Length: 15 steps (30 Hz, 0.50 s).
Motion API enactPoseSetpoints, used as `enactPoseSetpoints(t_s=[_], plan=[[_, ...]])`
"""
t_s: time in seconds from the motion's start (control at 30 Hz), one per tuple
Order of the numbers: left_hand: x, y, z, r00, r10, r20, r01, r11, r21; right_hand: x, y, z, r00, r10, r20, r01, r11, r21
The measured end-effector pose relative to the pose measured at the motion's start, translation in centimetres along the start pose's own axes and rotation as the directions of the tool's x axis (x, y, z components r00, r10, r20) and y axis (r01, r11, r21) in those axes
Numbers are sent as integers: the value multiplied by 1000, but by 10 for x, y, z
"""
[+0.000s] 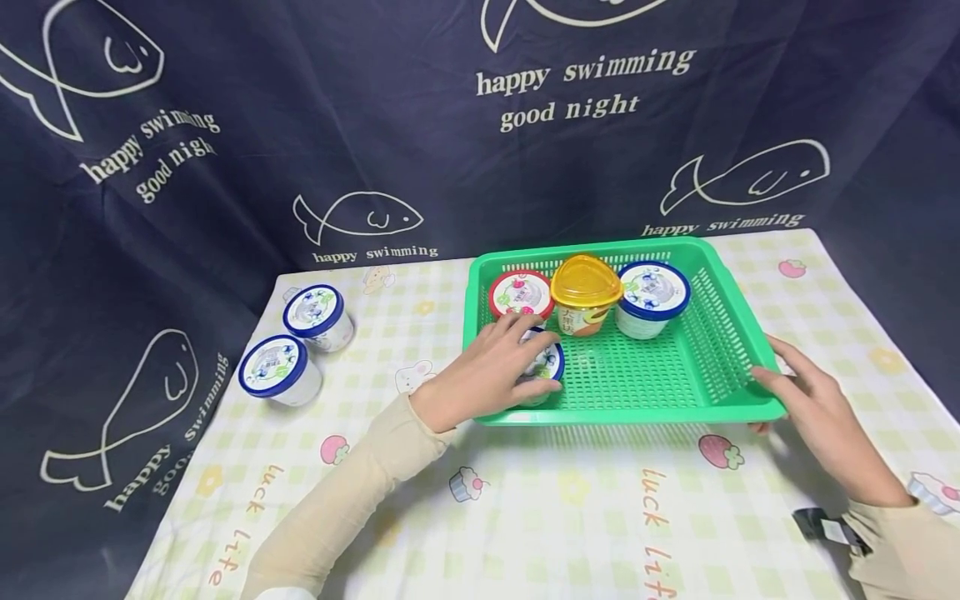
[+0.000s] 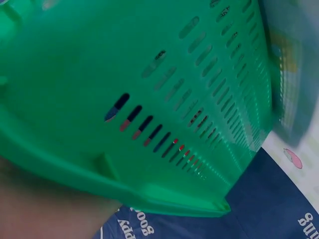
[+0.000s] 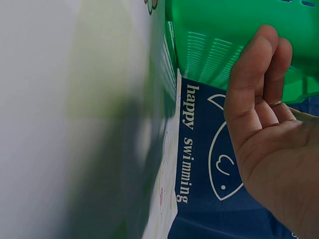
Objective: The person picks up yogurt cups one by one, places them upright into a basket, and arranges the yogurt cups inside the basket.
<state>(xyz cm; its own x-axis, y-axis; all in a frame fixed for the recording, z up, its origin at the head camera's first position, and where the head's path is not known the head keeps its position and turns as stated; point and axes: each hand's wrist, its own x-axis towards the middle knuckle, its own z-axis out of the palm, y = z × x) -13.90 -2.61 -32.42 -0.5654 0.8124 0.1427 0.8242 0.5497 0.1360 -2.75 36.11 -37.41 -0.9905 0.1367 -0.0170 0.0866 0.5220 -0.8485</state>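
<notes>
A blue-lidded cup (image 1: pixel 553 365) sits in the near left corner of the green basket (image 1: pixel 630 414), partly covered by the left hand (image 1: pixel 491 362), whose grip looks clamped on it, though its far side is hidden, while the right hand (image 1: pixel 821 412) has its grip clamped on the basket's near right corner. Along the far side stand a red-lidded cup (image 1: pixel 519 292), a yellow-lidded cup (image 1: pixel 587 287) and a dark-blue-capped cup (image 1: pixel 652 292). Well left, 2 outer cups (image 1: pixel 273 367) rest on the checked surface (image 1: pixel 525 533) before a fish-print curtain (image 1: pixel 390 125).
</notes>
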Motion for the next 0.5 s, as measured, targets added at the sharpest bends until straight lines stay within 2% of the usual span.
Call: enactPoseSetpoints(t_s=[0.23,0.5], plan=[[-9,-5,-4,995,-6,-98,4,1000,-28,1,1,-1,1000,-12,12,12,1000,8],[-30,-18,-14,971,-56,-231,41,997,-66,0,-1,0,1000,1,11,-1,1000,16]])
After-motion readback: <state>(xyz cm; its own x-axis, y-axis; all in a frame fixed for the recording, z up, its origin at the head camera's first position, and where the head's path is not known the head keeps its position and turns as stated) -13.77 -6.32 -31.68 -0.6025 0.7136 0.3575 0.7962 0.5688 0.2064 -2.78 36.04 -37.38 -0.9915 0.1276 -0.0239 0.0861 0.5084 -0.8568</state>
